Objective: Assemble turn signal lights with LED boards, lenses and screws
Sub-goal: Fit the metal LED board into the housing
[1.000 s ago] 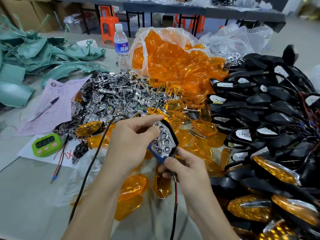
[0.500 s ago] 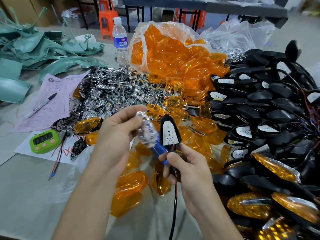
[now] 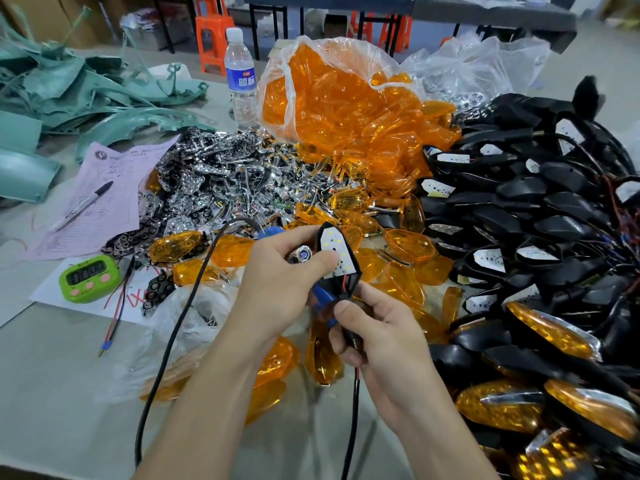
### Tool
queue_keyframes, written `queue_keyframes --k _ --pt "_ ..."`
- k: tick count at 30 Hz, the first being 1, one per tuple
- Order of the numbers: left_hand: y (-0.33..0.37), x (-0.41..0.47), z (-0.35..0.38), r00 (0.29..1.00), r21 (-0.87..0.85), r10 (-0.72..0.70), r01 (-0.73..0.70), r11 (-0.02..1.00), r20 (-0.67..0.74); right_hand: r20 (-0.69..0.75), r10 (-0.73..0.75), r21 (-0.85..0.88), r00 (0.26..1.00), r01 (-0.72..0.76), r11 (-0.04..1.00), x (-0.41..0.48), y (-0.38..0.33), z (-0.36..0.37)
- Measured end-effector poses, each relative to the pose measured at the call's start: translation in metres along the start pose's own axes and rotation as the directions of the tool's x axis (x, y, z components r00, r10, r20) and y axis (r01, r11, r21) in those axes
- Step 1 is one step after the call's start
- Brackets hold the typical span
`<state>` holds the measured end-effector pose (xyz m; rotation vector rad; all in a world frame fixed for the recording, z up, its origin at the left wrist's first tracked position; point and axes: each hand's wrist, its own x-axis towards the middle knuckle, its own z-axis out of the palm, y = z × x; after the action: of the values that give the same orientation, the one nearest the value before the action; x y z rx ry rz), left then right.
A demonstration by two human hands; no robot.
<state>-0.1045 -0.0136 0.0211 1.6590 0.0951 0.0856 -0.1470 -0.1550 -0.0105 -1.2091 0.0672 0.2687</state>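
The left hand (image 3: pixel 277 285) and right hand (image 3: pixel 381 348) meet near the centre of the view over a grey table (image 3: pixel 52 393). Between them stands a black housing (image 3: pixel 352 270), tip toward 12 o'clock, with a white LED board (image 3: pixel 334 244) seated in its face. The right hand grasps the housing's stem from 5 o'clock, fingers curled round it, red and black wires hanging below. The left hand comes in from 8 o'clock. Its thumb presses flat on the board while its fingers clasp a chrome reflector (image 3: pixel 300 255) just beside the housing. A blue tool (image 3: pixel 323 299), possibly a powered screwdriver, is tucked in the same hand, largely hidden. Its black cable (image 3: pixel 180 317) trails toward 7 o'clock.

From the hands, a clear bag of orange lenses (image 3: pixel 339 98) sits at 12 o'clock and a heap of chrome reflectors (image 3: pixel 225 174) at 11. A pile of black housings (image 3: pixel 536 209) is at 2 o'clock, finished lights (image 3: pixel 554 334) at 4 and a green timer (image 3: pixel 88 273) at 9.
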Motion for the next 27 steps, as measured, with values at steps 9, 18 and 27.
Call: queue_keyframes --k 9,18,27 --pt "-0.002 0.000 0.001 0.997 -0.064 -0.062 0.064 0.996 0.036 -0.175 -0.175 -0.223 0.969 0.134 0.965 0.013 -0.009 0.002" --pt "-0.007 -0.002 0.007 0.999 0.027 0.003 -0.004 1.000 0.043 -0.247 -0.418 -0.513 0.874 0.248 0.822 0.030 -0.020 0.007" --pt "-0.007 -0.007 0.012 1.000 -0.131 -0.029 0.030 0.991 0.011 -0.335 -0.410 -0.525 0.848 0.193 0.829 0.030 -0.021 0.006"
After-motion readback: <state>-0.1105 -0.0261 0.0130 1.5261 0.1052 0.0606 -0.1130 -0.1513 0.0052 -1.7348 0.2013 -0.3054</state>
